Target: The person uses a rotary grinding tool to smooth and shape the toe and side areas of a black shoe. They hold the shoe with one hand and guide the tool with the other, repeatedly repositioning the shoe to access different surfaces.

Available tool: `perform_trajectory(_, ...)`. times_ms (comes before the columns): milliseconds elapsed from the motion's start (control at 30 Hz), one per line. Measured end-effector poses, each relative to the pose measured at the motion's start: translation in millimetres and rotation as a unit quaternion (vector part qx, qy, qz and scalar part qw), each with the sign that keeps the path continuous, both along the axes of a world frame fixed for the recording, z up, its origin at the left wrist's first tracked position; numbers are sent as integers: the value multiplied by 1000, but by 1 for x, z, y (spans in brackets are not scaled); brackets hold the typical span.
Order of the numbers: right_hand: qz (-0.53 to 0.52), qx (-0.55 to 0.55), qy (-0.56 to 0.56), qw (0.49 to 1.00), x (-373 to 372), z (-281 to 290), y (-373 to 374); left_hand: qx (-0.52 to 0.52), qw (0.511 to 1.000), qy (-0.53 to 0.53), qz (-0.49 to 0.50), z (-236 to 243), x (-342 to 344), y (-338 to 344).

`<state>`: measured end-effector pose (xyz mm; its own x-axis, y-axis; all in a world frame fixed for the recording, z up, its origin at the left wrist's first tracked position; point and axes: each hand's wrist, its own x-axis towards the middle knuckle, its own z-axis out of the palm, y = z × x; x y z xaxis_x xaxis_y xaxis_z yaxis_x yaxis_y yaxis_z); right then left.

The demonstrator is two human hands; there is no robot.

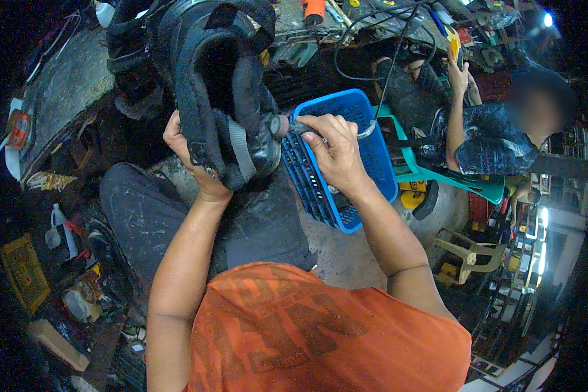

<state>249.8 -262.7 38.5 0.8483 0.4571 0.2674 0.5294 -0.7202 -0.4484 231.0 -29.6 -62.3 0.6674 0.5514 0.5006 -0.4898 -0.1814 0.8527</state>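
Black boot (202,127) left of blue basket (389,173). Your left hand (193,160) clamped on boot's side away from basket; your right hand (336,149), near basket, clamped on round-tipped tool (287,126). Boot likely soft up top, stiff at shiny end. Grip stiff part.

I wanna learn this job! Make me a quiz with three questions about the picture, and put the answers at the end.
1. Open question: Which hand grips the rotary tool, and what does the other hand hold?

2. True or false: The blue plastic basket is to the right of the black boot.

3. Pick one: What colour is the plastic chair by the other person?
A) White
B) Teal
C) Orange

Key:
1. The right hand grips the tool; the left hand holds the black boot.
2. True.
3. B, teal.
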Motion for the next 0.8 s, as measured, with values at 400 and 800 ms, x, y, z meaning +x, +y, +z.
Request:
perform_trajectory(400, 4, -9, -10, 1000, 5, 2, 0, -28, 1000, -6, -8, -3, 7, -1)
perform_trajectory(800, 12, -19, -22, 1000, 3, 2, -1, -19, 999, 44, -5, -1, 3, -2)
